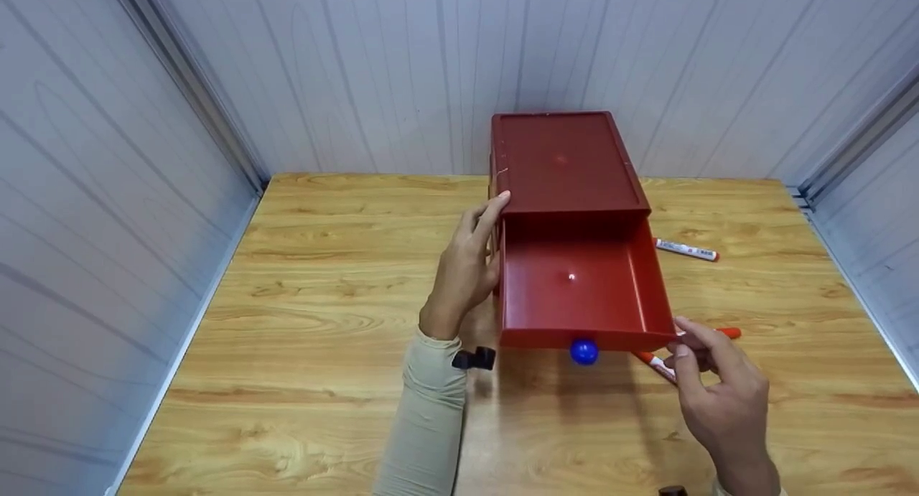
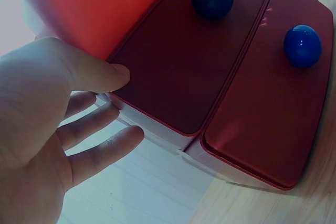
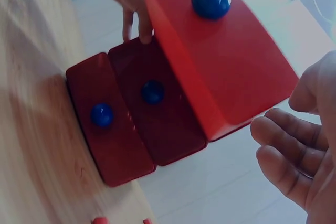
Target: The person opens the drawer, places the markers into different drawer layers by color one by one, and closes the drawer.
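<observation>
A red drawer cabinet (image 1: 567, 162) stands on the table with its top drawer (image 1: 574, 295) pulled far out and nothing inside. That drawer's front carries a round blue knob (image 1: 584, 352). Two lower drawers, each with a blue knob (image 2: 302, 46), are closed in the left wrist view. My left hand (image 1: 467, 270) rests along the cabinet's left side, its thumb at the middle drawer's front (image 2: 173, 66). Fingers loosely bent, my right hand (image 1: 725, 395) is at the top drawer's front right corner; whether it touches the corner is unclear.
Right of the cabinet lies a white marker (image 1: 687, 250) with a red end. Another white-and-orange marker (image 1: 657, 367) lies under the drawer's corner, and an orange marker end (image 1: 729, 332) shows behind the right hand. Pale panel walls (image 1: 373, 72) enclose the wooden table (image 1: 309, 324).
</observation>
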Demonstrator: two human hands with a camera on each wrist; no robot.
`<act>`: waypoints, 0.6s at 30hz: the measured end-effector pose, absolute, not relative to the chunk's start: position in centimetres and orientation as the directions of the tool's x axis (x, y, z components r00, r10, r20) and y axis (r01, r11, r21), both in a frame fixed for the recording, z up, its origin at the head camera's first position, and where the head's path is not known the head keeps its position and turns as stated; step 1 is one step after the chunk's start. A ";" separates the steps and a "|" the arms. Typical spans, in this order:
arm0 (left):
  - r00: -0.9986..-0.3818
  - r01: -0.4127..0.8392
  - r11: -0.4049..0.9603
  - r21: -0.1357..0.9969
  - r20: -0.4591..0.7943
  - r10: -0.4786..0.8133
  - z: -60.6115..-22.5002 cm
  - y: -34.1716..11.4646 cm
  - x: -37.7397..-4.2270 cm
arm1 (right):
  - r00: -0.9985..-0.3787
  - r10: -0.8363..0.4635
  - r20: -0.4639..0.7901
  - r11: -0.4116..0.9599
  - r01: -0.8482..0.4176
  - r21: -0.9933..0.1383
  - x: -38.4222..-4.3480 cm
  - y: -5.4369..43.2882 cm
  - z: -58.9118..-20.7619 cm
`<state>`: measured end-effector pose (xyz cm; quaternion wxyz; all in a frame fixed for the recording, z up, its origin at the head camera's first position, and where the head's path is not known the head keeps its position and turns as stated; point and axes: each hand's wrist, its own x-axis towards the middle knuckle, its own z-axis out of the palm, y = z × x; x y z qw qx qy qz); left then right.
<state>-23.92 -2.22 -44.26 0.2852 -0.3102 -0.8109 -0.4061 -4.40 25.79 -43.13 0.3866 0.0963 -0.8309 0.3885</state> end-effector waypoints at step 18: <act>-0.657 0.718 0.517 0.466 0.700 0.281 -44.4 -2.4 -24.0 | -0.914 0.073 0.400 0.831 -0.166 -0.530 -5.4 28.7 -45.3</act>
